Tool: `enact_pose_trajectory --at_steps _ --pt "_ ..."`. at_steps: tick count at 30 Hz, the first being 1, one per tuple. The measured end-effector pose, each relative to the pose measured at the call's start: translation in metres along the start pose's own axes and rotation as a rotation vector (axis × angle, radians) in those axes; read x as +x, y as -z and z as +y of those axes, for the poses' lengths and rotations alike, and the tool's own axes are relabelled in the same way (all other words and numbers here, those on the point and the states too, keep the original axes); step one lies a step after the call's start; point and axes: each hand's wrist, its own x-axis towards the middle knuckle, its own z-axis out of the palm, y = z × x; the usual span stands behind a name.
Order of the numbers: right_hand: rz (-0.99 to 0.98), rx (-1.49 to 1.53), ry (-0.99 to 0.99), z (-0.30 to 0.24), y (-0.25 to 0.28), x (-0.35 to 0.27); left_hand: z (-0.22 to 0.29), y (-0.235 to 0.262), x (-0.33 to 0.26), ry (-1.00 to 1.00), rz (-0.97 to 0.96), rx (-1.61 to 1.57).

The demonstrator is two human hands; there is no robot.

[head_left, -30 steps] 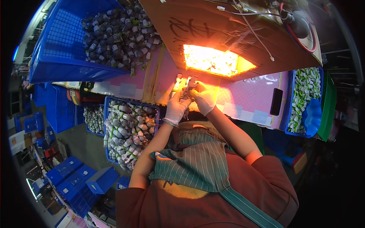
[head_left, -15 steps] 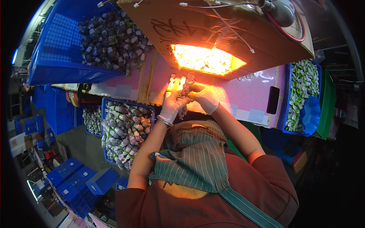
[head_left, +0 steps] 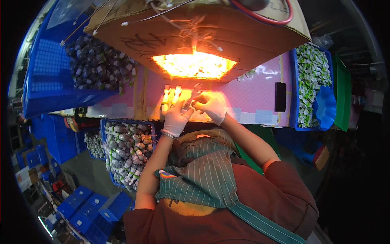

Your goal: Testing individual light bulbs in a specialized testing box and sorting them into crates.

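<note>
My left hand (head_left: 176, 120) and my right hand (head_left: 211, 108), both in thin white gloves, are close together at the table's near edge. Between their fingers is a small, glare-lit piece (head_left: 196, 90) with a rounded top; its exact kind is unclear. Both hands have their fingers closed around its lower part, which they partly hide. Just left of it, two similar small pale pieces (head_left: 165, 94) lie on the pink table top (head_left: 260, 93). Behind the hands, a cardboard box (head_left: 243, 44) has a brightly glowing opening (head_left: 195, 66) with many small pieces inside, washed out by light.
A blue crate (head_left: 48, 87) of grey-and-white pieces stands at the far left. A lower blue crate (head_left: 106, 173) holds similar ones. To the right are a black phone (head_left: 280, 96), a crate of white-and-green pieces (head_left: 310, 73) and a blue wavy-edged bowl (head_left: 326, 107). Cables (head_left: 158, 18) hang over the box.
The whole view has shifted, so the table sits further left in it. Against the table, both hands and the held piece have moved right, away from the two lying pieces.
</note>
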Motion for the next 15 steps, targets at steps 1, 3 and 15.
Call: enact_pose_trajectory --at_steps 1,3,15 --pt "0.018 -0.081 0.046 0.006 0.019 -0.002 -0.001 -0.002 0.001 0.199 -0.058 -0.223" --pt "0.268 -0.315 0.197 0.018 0.051 0.012 -0.004 -0.001 0.002 0.304 -0.047 -0.387" --pt "0.795 -1.086 -0.021 0.046 0.159 0.052 -0.006 0.003 0.001 0.541 -0.16 -0.719"
